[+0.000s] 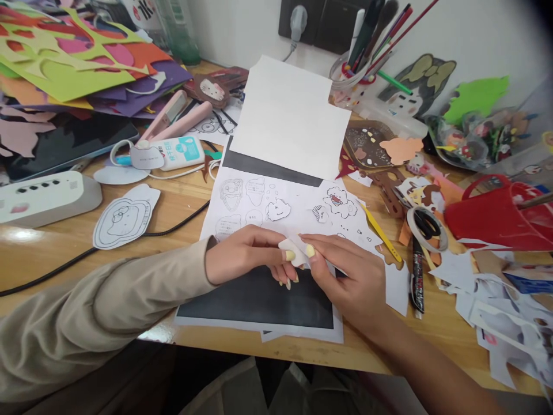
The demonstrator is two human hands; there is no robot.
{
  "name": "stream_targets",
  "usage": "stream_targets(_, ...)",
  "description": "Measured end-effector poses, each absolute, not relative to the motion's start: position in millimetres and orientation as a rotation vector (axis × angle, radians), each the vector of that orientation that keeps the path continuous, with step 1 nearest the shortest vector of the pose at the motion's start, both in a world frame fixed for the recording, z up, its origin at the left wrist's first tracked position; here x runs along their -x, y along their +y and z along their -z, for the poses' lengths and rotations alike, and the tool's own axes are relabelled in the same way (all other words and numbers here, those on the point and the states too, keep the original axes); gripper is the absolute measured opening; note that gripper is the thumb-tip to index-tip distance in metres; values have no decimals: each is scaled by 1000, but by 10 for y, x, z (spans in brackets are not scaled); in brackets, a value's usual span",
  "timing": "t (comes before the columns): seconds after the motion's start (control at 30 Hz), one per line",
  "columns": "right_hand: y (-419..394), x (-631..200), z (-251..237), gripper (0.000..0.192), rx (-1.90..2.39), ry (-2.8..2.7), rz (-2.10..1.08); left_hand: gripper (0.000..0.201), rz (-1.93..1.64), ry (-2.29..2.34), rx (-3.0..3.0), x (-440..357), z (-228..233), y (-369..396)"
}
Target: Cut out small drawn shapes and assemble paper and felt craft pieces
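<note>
Foam stack (78,63): many cut coloured sheets, far left.
Left hand (248,256): one; thumb and fingers pinch a small white cutout (294,253).
Right hand (349,274): one; pinches the same cutout, over the drawing sheet (280,204).
Cup (352,78): several pens.
Bucket (496,216): one, red; contents unclear.

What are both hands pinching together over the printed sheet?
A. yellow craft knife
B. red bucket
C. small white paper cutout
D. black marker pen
C: the left hand and right hand meet on a small white paper cutout, gripped between thumbs and fingertips.
</note>
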State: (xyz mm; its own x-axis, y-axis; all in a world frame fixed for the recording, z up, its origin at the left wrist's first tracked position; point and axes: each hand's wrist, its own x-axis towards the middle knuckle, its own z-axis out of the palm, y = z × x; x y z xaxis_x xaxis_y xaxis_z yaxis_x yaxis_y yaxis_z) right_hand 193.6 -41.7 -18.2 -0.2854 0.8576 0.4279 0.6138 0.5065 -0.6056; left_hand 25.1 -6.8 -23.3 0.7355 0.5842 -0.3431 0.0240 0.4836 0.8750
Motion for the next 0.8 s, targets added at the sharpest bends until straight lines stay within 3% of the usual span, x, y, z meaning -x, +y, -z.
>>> stream_targets(0.4, -337, -2198, 137, 14, 1520, -1755, -381, 16, -373, 723, -1035, -243, 262, -79)
stream_targets(0.53, -273, -2244, 115, 12, 1492, -1921, -277, 16, -454, 757, -1048, -224, 253, -56)
stream_targets(0.8, -204, -2297, 168, 15, 1266, -2618, 228, 20, -456, 694, -1087, -200, 214, -30)
